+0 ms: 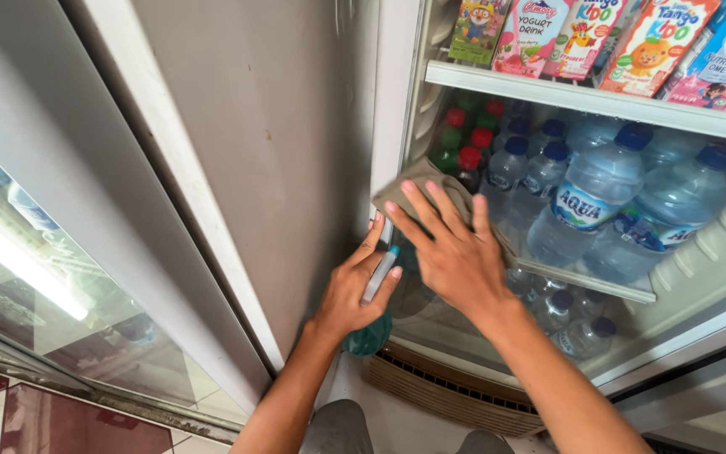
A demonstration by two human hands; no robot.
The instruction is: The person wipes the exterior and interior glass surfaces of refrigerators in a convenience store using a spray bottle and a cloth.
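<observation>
A glass door [35, 277] is seen on the far left, then a grey wall [270, 151]. Low in the middle, a green spray bottle [371, 332] is held by the left hand [355, 290], whose fingers are curled around its neck. Just to the right, a grey cloth [426, 181] is pressed flat on the fridge's front edge by the right hand [451, 248], with fingers spread wide. Water bottles [598, 197] are seen on the shelf [590, 277] behind. Drink cartons [598, 34] are lined up above.
</observation>
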